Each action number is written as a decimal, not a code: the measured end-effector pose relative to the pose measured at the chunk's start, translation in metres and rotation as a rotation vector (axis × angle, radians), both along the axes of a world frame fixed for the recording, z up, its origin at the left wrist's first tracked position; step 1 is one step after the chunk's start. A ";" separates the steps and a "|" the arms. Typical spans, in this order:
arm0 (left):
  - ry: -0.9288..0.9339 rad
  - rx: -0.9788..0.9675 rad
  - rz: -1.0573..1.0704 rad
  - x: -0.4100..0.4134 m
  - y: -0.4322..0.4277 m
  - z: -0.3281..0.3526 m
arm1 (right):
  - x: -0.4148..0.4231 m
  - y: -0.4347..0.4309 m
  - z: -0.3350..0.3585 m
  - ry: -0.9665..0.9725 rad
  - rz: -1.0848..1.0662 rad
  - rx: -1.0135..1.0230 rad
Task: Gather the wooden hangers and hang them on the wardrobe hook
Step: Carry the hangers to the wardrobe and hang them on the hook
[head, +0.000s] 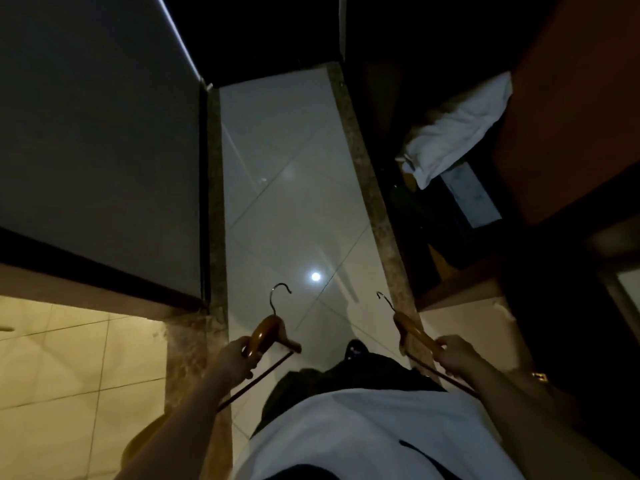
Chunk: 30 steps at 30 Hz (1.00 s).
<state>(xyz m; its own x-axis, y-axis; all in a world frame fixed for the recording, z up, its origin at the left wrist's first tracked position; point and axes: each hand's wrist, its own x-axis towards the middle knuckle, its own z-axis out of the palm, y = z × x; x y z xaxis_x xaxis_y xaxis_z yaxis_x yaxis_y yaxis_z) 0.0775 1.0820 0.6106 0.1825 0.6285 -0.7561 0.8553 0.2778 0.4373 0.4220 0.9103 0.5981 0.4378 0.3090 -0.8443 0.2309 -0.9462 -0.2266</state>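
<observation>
I stand in a dim narrow corridor and look down at both hands. My left hand (237,356) grips a wooden hanger (268,332) by its shoulder, its metal hook pointing up and forward and its thin bar slanting down to the left. My right hand (455,355) holds a second wooden hanger (410,329) by one arm, hook pointing forward. No wardrobe hook shows in this dark view.
A pale glossy tiled floor (287,202) runs ahead between a dark wall or door (100,140) on the left and a dark open wardrobe on the right holding a white folded cloth (453,129). Lit beige tiles (69,368) lie at lower left.
</observation>
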 end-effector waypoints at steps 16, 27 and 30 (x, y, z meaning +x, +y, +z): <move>0.098 0.021 0.052 0.045 0.227 -0.011 | 0.089 0.262 0.013 0.066 -0.074 0.189; -0.028 0.058 -0.404 0.184 0.420 -0.003 | 0.113 0.310 0.011 0.016 -0.344 0.035; -0.041 0.062 -0.481 0.229 0.448 -0.001 | 0.120 0.313 0.015 -0.013 -0.428 -0.008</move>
